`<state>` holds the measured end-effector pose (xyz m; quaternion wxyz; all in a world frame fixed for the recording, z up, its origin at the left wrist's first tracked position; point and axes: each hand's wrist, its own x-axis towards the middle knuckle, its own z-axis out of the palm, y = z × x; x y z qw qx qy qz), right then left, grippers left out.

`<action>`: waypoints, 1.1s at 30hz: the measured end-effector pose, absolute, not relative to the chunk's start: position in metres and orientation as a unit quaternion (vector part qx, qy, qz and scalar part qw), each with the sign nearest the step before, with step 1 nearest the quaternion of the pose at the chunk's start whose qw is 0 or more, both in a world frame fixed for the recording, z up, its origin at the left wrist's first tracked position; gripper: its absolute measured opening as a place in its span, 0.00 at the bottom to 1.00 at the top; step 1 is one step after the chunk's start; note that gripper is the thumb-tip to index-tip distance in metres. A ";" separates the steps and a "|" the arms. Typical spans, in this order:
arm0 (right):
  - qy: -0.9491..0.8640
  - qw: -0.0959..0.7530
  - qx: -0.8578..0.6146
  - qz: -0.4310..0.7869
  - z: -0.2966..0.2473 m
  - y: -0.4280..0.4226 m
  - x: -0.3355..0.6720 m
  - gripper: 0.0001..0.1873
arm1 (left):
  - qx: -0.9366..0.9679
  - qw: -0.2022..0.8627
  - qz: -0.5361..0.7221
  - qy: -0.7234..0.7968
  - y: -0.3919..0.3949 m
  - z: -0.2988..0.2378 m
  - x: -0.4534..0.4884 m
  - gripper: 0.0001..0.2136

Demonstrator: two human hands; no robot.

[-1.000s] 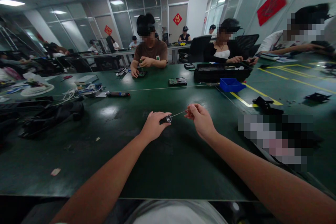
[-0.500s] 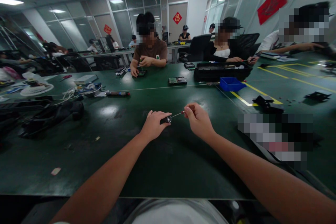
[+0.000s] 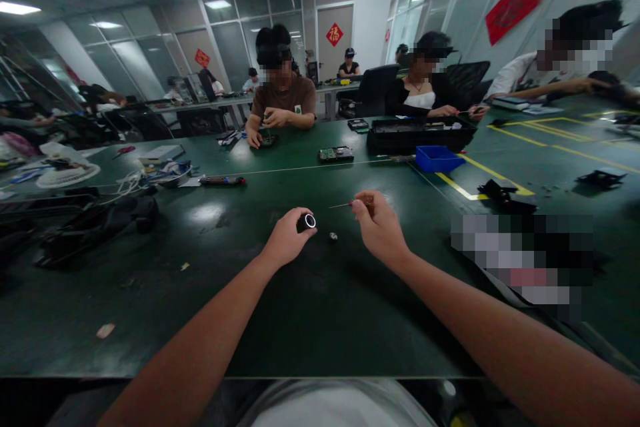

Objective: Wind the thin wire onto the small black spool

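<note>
My left hand (image 3: 285, 238) is wrapped round a short black cylinder (image 3: 303, 221), whose open end with a bright ring-shaped rim faces right. In my right hand (image 3: 381, 228) I grip a thin screwdriver (image 3: 342, 205) with a reddish handle; its shaft points left toward the cylinder, and its tip is apart from it. Between and slightly below the hands is a small silvery piece (image 3: 333, 236); I cannot tell whether it lies on the green table (image 3: 320, 320) or is in the air.
Beyond my hands are a circuit-board device (image 3: 336, 154), a blue bin (image 3: 438, 159) and a long black housing (image 3: 423, 140). A pen-like tool (image 3: 223, 181) and black parts (image 3: 100, 227) lie left; black brackets (image 3: 505, 197) are right. Co-workers sit across the table.
The screwdriver tip has come away from the cylinder's end. A small silvery piece now shows outside, below the tip. The left hand has shifted slightly left with the cylinder.
</note>
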<state>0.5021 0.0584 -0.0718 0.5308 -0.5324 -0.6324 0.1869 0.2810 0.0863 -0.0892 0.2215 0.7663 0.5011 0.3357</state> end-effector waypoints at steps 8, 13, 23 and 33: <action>-0.634 0.536 -0.522 0.197 -0.073 0.059 0.503 0.12 | 0.728 0.266 0.347 0.528 0.080 -0.070 0.284 0.14; -0.632 0.544 -0.517 0.192 -0.071 0.058 0.503 0.11 | 0.795 0.229 0.250 0.503 0.072 -0.059 0.298 0.11; -0.635 0.542 -0.511 0.202 -0.074 0.061 0.504 0.12 | 0.882 0.115 0.054 0.453 0.084 -0.078 0.322 0.16; -0.625 0.543 -0.518 0.215 -0.076 0.061 0.503 0.12 | 0.834 0.270 0.149 0.458 0.095 -0.073 0.305 0.14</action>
